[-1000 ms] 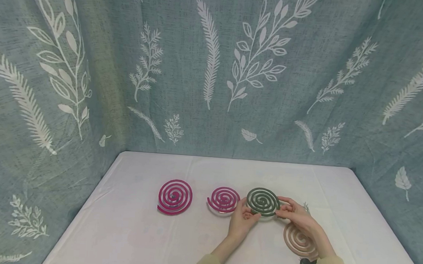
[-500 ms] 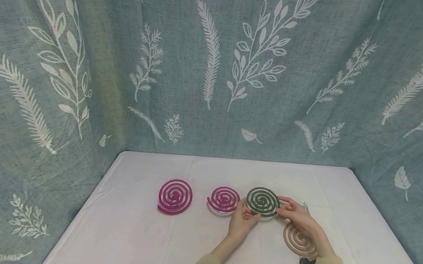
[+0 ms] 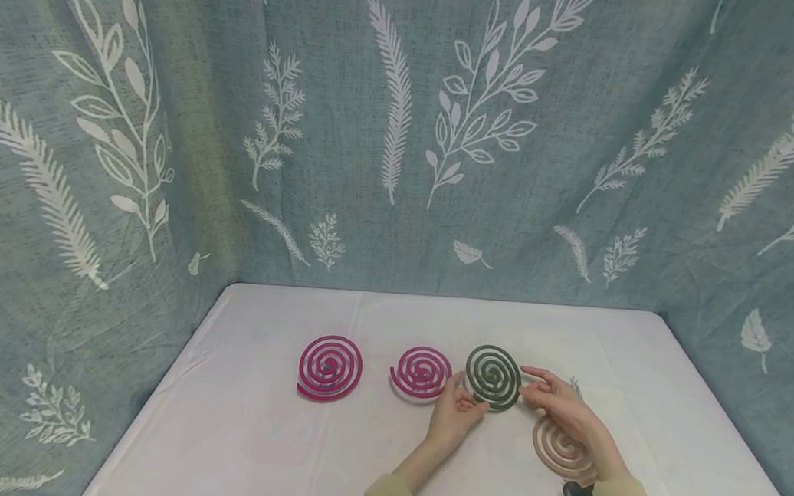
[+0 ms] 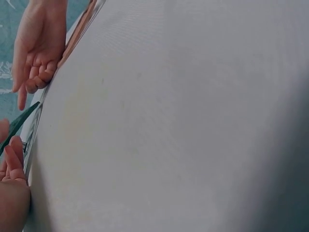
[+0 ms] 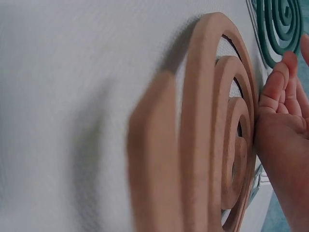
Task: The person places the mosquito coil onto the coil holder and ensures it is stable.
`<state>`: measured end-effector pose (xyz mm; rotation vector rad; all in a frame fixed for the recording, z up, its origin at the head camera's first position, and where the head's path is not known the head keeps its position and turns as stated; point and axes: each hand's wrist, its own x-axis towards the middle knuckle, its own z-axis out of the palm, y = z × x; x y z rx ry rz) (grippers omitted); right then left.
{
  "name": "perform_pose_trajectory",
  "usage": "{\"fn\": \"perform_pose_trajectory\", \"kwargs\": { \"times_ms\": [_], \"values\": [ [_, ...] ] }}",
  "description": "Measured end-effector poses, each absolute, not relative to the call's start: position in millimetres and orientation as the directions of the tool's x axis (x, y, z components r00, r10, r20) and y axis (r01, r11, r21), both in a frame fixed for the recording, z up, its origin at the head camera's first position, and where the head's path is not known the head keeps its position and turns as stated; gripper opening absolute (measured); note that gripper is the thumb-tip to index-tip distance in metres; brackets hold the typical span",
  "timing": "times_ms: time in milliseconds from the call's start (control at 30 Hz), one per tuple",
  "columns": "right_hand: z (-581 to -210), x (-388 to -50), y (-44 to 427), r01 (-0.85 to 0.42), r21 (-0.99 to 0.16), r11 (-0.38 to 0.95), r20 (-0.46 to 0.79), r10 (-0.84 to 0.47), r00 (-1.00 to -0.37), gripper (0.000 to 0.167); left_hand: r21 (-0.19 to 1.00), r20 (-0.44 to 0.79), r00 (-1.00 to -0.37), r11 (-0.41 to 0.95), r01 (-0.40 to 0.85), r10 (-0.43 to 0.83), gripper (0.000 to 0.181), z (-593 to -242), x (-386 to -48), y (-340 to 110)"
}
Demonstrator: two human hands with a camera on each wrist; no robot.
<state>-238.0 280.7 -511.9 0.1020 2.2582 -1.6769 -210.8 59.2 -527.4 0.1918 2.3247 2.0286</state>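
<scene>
My left hand (image 3: 456, 417) pinches the lower left rim of a dark green mosquito coil (image 3: 492, 377), which tilts down toward the right. In the left wrist view, the left hand (image 4: 13, 193) has the green coil (image 4: 20, 121) between thumb and fingers. My right hand (image 3: 562, 405) is beside the coil's right edge, thumb and index finger extended and apart from it. A brown coil (image 3: 552, 451) is partly hidden beneath the right wrist; its spiral (image 5: 193, 121) fills much of the right wrist view.
Left of the hands, a pink mosquito coil (image 3: 420, 392) appears raised over the table on a support. A larger pink coil (image 3: 328, 398) is farther left, a small dark support visible through it. The white-covered table (image 3: 232, 436) meets a leaf-patterned curtain (image 3: 396, 263) at the back.
The right hand has let go of the green coil's right edge. The coil has tilted in the left hand, its right side dropping. The other coils stay put.
</scene>
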Motion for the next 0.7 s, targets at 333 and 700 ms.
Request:
{"fn": "perform_pose_trajectory", "kwargs": {
  "times_ms": [333, 700],
  "values": [
    [-511.1, -237.2, 280.6, 0.251, -0.923, 0.292, -0.301, -0.137, -0.944, 0.069, 0.992, 0.043, -0.991, 0.116, 0.058, 0.123, 0.071, -526.9, -209.7, 60.5],
    [-512.4, -236.8, 281.5, 0.250, -0.931, 0.266, -0.297, -0.152, -0.943, 0.070, 0.992, 0.048, -0.991, 0.111, 0.062, 0.126, 0.071, -525.6, -202.9, 57.8]
  ]
}}
